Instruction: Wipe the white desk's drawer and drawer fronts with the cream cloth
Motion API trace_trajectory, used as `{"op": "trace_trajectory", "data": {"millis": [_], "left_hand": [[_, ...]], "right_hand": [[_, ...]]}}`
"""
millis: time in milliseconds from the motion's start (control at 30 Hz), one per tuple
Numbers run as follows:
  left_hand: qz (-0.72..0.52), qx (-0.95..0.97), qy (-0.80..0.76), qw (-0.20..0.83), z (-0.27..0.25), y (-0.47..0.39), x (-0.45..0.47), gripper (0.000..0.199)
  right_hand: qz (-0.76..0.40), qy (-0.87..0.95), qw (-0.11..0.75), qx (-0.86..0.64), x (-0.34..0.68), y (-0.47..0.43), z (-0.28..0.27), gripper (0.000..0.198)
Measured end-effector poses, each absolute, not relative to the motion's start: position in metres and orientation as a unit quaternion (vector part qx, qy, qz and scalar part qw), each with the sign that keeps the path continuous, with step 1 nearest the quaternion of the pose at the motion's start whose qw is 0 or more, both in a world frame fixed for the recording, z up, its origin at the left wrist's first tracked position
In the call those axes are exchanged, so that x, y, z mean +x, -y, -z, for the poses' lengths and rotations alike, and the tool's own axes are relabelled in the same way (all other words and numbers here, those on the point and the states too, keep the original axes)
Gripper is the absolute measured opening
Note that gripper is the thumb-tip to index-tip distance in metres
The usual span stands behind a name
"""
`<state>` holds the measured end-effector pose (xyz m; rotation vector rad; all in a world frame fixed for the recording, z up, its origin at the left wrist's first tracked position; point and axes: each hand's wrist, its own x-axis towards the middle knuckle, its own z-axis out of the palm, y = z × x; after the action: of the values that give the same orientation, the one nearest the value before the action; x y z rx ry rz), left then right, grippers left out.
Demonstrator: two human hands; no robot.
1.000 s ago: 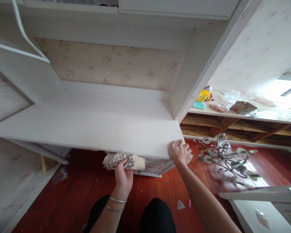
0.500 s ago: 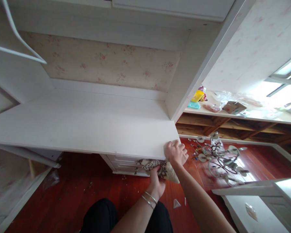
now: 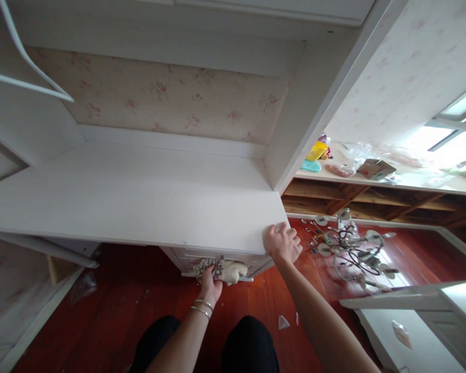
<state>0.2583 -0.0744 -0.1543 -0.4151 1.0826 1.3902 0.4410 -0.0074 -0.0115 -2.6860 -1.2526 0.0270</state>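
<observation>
My left hand (image 3: 210,286), with two bangles at the wrist, is closed on a cream cloth (image 3: 233,271) with a brown pattern. It presses the cloth against the front of the white drawer unit (image 3: 256,263) under the desktop. My right hand (image 3: 283,242) lies on the right front corner of the white desktop (image 3: 159,197), fingers spread over the edge and holding nothing.
A chandelier (image 3: 361,254) with loose parts lies on the red wooden floor (image 3: 120,311) to the right. Behind it, a low shelf (image 3: 419,182) bears bags and a small box (image 3: 376,169). White furniture (image 3: 431,331) stands at lower right. A white cable (image 3: 34,67) hangs at upper left.
My left hand has slid the cloth leftward along the drawer front, away from the right corner. My right hand has stayed on the desktop corner.
</observation>
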Motion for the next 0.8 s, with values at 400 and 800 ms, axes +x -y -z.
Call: {"op": "trace_trajectory", "data": {"millis": [400, 800], "left_hand": [[-0.699, -0.125, -0.465, 0.528, 0.082, 0.084, 0.161, 0.027], [-0.641, -0.129, -0.394, 0.646, 0.031, 0.118, 0.252, 0.033]], "right_hand": [[-0.021, 0.412, 0.092, -0.906, 0.439, 0.008, 0.008, 0.057], [-0.001, 0.415, 0.098, -0.904, 0.441, 0.008, 0.016, 0.059]]}}
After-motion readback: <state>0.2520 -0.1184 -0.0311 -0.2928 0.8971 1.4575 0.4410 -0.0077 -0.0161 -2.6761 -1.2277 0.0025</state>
